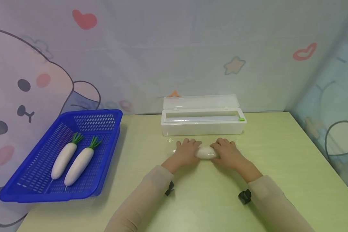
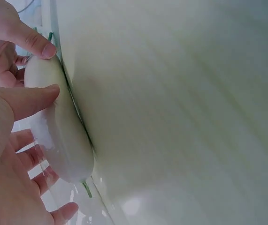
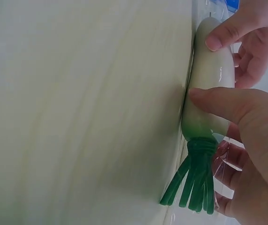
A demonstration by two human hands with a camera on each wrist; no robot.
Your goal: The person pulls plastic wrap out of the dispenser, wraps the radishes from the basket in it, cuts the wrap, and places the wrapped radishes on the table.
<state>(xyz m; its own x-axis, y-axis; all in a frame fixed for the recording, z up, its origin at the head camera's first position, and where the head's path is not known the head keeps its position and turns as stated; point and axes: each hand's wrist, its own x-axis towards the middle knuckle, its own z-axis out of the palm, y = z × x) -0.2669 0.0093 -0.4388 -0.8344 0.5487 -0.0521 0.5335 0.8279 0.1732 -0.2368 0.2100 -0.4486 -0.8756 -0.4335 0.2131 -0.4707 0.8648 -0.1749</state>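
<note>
Both hands hold a white radish that lies crosswise on the table, with clear plastic film around it. The left hand grips its thin-tipped end, the thumb on the near side and the fingers behind. On the leafy end is the right hand, its thumb pressing the skin and its fingers beyond. Green leaves stick out past that hand in the right wrist view. Just behind the hands stands a white film dispenser box, lid raised, with a green slider at its right end.
A blue plastic basket stands on the left of the table. Two more radishes, one nearer the left and one beside it, lie in it. A patterned cloth hangs behind the table.
</note>
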